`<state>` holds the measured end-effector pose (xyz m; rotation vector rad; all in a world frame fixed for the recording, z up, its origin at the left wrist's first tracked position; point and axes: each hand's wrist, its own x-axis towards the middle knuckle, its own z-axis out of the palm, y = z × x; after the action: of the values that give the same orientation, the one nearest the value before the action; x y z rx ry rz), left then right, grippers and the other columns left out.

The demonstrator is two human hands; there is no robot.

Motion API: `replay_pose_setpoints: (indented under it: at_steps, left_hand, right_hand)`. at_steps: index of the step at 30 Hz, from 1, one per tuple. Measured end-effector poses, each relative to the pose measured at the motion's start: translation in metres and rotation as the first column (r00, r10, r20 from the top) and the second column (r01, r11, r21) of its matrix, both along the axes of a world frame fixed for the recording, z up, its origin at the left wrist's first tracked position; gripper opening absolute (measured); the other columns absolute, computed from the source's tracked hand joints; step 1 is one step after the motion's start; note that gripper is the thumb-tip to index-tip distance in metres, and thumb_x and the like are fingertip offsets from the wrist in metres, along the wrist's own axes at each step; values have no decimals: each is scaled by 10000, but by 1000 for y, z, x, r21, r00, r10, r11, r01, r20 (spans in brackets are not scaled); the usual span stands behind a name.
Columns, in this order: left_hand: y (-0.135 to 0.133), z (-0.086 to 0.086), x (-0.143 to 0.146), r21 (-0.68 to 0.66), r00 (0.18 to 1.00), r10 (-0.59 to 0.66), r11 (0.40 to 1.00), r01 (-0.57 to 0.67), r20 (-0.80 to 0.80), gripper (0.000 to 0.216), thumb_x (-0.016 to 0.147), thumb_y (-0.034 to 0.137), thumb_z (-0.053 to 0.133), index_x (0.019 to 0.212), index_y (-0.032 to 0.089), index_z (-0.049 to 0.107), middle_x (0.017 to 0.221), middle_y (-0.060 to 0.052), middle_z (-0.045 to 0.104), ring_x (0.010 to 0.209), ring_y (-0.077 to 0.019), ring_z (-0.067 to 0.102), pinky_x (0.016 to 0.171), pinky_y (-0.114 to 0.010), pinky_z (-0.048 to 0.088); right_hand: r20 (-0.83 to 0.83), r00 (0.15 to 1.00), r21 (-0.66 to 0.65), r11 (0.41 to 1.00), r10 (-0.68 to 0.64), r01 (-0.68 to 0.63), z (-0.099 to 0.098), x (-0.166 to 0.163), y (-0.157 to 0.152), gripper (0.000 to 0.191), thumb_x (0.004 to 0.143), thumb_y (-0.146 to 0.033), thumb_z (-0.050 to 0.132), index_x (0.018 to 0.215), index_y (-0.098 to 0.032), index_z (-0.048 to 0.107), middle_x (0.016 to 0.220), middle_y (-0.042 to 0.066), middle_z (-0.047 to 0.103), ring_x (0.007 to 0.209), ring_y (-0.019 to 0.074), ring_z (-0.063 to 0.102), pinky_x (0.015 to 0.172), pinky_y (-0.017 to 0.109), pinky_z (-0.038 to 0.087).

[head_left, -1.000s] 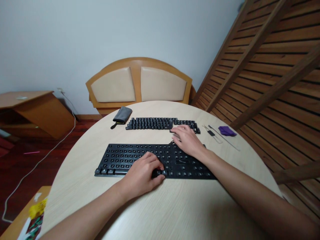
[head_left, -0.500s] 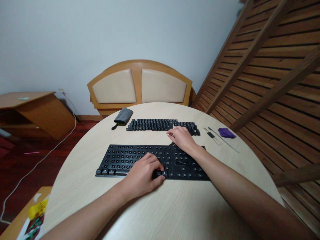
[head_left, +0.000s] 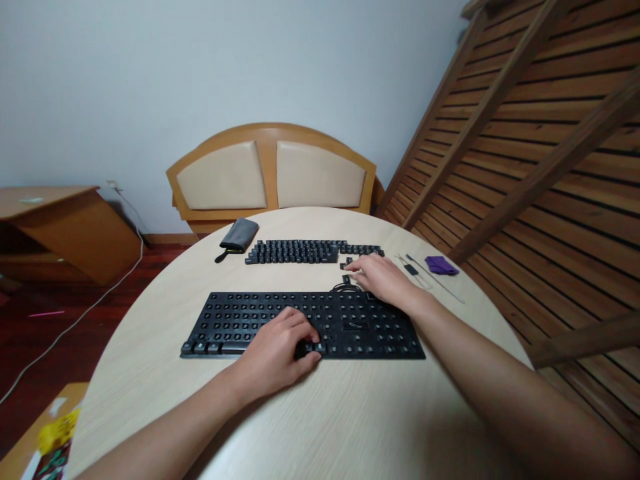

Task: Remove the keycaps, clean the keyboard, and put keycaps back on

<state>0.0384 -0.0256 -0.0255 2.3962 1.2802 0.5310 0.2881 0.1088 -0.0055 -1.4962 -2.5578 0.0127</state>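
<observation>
A black keyboard [head_left: 295, 307] lies across the table with most of its keycaps off, leaving bare switches; a few keycaps and the space bar [head_left: 235, 347] sit along its front row. My left hand [head_left: 280, 343] rests on that row, fingers curled, index finger by a fitted keycap [head_left: 320, 347] and thumb at the front edge. My right hand [head_left: 380, 277] reaches past the keyboard's back edge, fingers apart, its fingertips by loose arrow-cluster keycaps [head_left: 343, 267]. One loose keycap [head_left: 346, 279] lies just below them. Behind stand rows of loose keycaps [head_left: 295, 251].
A coiled cable [head_left: 346, 288] lies behind the keyboard. At the back left is a grey pouch [head_left: 240, 235]. To the right lie a wire keycap puller [head_left: 411, 269], a thin rod [head_left: 435, 279] and a purple cloth [head_left: 441, 265]. A chair [head_left: 271, 170] stands beyond the round table [head_left: 165, 320].
My right hand has shifted slightly right, uncovering loose keycaps by its fingertips. My left hand stays on the front row. The whole view has moved slightly.
</observation>
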Motion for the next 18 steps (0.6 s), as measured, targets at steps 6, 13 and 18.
replay_pose_setpoints:
  at_steps: [6, 13, 18]
  left_hand:
    - [0, 1, 0, 4, 1000, 4, 1000, -4, -6, 95, 851, 211, 692, 941, 203, 661, 953, -45, 666, 996, -269, 571, 868, -431, 512]
    - [-1, 3, 0, 11, 1000, -2, 1000, 2, -8, 110, 838, 215, 695, 942, 204, 661, 958, -45, 670, 1003, -271, 582, 868, -430, 513]
    - [-3, 2, 1, 44, 1000, 19, 999, -20, 23, 200, 865, 312, 684, 1028, 204, 641, 928, -47, 683, 977, -273, 588, 814, -416, 513]
  right_hand:
    - [14, 997, -19, 997, 74, -74, -13, -5, 6, 295, 892, -132, 679, 1135, -272, 772, 1148, 61, 758, 1114, 260, 673, 940, 342, 494]
    - [-43, 999, 38, 999, -1, 3, -5, -4, -4, 121, 911, -230, 705, 999, -173, 764, 1063, 123, 762, 1041, 302, 703, 865, 378, 506]
    - [-293, 953, 4, 997, 72, -74, -5, -9, -49, 147, 951, -329, 679, 1031, -212, 716, 972, 34, 781, 873, 193, 724, 790, 298, 512]
